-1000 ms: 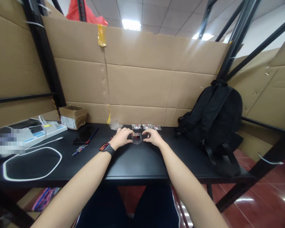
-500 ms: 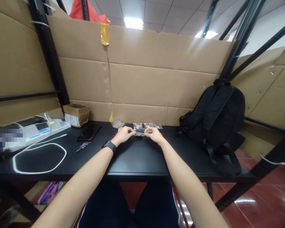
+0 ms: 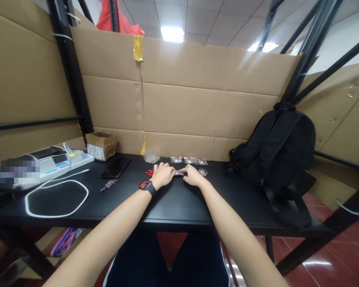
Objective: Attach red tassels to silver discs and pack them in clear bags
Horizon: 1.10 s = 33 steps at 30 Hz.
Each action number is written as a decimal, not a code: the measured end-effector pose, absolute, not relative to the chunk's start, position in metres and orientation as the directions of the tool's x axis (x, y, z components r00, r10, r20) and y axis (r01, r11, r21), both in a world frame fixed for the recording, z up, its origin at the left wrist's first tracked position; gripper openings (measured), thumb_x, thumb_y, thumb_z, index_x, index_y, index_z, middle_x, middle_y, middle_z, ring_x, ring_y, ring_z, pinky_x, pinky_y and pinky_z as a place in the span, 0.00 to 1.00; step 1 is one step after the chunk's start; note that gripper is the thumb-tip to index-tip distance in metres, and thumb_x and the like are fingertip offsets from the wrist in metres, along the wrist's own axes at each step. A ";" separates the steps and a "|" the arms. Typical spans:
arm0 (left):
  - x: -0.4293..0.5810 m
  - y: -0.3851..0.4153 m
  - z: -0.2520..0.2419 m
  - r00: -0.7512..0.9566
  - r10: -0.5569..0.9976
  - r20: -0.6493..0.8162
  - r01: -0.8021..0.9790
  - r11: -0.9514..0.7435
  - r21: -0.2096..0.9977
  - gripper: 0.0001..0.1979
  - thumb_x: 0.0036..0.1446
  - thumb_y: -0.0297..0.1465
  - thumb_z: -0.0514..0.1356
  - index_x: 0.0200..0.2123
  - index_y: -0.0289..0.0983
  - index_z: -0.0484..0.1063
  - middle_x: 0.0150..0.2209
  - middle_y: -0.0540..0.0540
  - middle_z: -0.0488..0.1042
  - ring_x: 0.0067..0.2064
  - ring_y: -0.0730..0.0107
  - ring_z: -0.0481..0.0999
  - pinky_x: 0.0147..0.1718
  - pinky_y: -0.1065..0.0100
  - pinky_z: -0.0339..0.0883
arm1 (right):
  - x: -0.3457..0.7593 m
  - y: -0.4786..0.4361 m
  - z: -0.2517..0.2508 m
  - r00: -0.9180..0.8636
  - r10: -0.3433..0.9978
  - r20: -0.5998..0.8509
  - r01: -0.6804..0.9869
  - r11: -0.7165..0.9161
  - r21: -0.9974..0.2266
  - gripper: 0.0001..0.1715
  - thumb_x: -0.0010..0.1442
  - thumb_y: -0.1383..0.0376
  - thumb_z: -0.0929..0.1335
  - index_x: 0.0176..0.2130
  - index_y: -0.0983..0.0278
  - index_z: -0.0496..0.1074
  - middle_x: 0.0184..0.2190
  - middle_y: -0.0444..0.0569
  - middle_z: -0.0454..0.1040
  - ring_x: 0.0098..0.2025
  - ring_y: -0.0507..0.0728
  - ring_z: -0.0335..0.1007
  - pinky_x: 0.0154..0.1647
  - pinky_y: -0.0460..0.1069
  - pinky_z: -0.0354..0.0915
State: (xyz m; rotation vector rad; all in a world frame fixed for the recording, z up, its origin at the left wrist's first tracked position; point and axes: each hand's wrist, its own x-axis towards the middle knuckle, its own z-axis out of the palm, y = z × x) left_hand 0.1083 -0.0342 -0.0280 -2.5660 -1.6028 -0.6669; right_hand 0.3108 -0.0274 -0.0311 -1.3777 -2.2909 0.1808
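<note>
In the head view, my left hand (image 3: 164, 175) and my right hand (image 3: 192, 175) meet over the black tabletop, fingers bent and closed on opposite ends of a small clear plastic packet (image 3: 179, 172). The packet lies low, at or just above the table; its contents are too small to make out. Beside my left hand is a bunch of small red pieces (image 3: 149, 173), partly covered by it. A small round, shiny disc-like item (image 3: 202, 172) lies just right of my right hand. Behind the hands, several clear packets (image 3: 189, 160) with round contents and red marks form a row.
A crumpled clear plastic bag (image 3: 151, 157) lies near the cardboard wall. To the left are a phone (image 3: 115, 167), a keychain (image 3: 109, 185), a white cable (image 3: 56, 216), a power strip (image 3: 77, 158) and an open cardboard box (image 3: 102, 146). A black backpack (image 3: 284, 155) stands on the right.
Both hands have lowered and come nearer the table with the packet, their fingers curling more over it. The row of packets, the red pieces and the round item now show more clearly.
</note>
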 end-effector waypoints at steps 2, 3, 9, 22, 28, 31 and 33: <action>0.108 -0.036 -0.028 0.400 0.833 0.383 0.858 -0.487 0.164 0.16 0.62 0.43 0.53 0.44 0.48 0.77 0.50 0.41 0.73 0.56 0.49 0.65 0.51 0.50 0.54 | 0.309 -0.029 -0.032 -0.392 0.868 0.304 0.828 0.477 -0.296 0.21 0.52 0.72 0.69 0.46 0.60 0.78 0.49 0.52 0.74 0.51 0.60 0.69 0.54 0.53 0.61; 0.108 -0.036 -0.028 0.419 0.824 0.382 0.850 -0.504 0.154 0.15 0.60 0.43 0.55 0.44 0.47 0.77 0.51 0.42 0.72 0.57 0.49 0.63 0.52 0.49 0.54 | 0.307 -0.029 -0.033 -0.378 0.875 0.301 0.840 0.461 -0.286 0.19 0.54 0.70 0.70 0.47 0.59 0.77 0.50 0.51 0.74 0.53 0.60 0.67 0.54 0.55 0.60; 0.110 -0.037 -0.028 0.424 0.806 0.413 0.845 -0.516 0.139 0.10 0.59 0.32 0.56 0.41 0.42 0.74 0.45 0.41 0.77 0.55 0.52 0.67 0.52 0.50 0.52 | 0.300 -0.034 -0.027 -0.291 0.900 0.324 0.873 0.388 -0.296 0.09 0.62 0.63 0.68 0.44 0.56 0.75 0.41 0.46 0.78 0.49 0.60 0.70 0.53 0.59 0.53; 0.111 -0.038 -0.027 0.448 0.765 0.462 0.835 -0.543 0.089 0.15 0.63 0.36 0.56 0.52 0.45 0.69 0.52 0.40 0.74 0.55 0.52 0.69 0.52 0.52 0.52 | 0.315 -0.031 -0.027 -0.210 0.946 0.248 0.771 0.316 -0.553 0.29 0.53 0.66 0.74 0.53 0.58 0.66 0.30 0.40 0.79 0.39 0.56 0.76 0.43 0.49 0.60; 0.121 -0.030 -0.026 0.584 0.719 0.376 0.770 -0.638 0.023 0.23 0.63 0.40 0.56 0.60 0.47 0.62 0.64 0.42 0.64 0.60 0.52 0.67 0.52 0.53 0.57 | 0.310 -0.031 -0.025 -0.197 0.947 0.252 0.801 0.304 -0.516 0.27 0.54 0.68 0.72 0.52 0.57 0.67 0.31 0.40 0.79 0.42 0.56 0.76 0.42 0.50 0.56; 0.123 -0.012 -0.018 0.604 0.756 0.252 0.774 -0.632 0.039 0.28 0.60 0.41 0.58 0.62 0.47 0.59 0.58 0.41 0.71 0.58 0.51 0.69 0.53 0.52 0.58 | 0.312 -0.030 -0.026 -0.188 0.948 0.257 0.813 0.297 -0.501 0.26 0.54 0.65 0.73 0.52 0.56 0.67 0.31 0.39 0.79 0.42 0.57 0.75 0.42 0.50 0.55; 0.122 0.001 -0.010 0.612 0.776 0.151 0.779 -0.625 0.058 0.26 0.58 0.41 0.60 0.59 0.47 0.63 0.53 0.44 0.76 0.55 0.53 0.73 0.53 0.53 0.58 | 0.315 -0.028 -0.026 -0.160 0.949 0.272 0.815 0.282 -0.505 0.27 0.55 0.61 0.73 0.53 0.56 0.66 0.31 0.40 0.78 0.43 0.57 0.74 0.43 0.50 0.55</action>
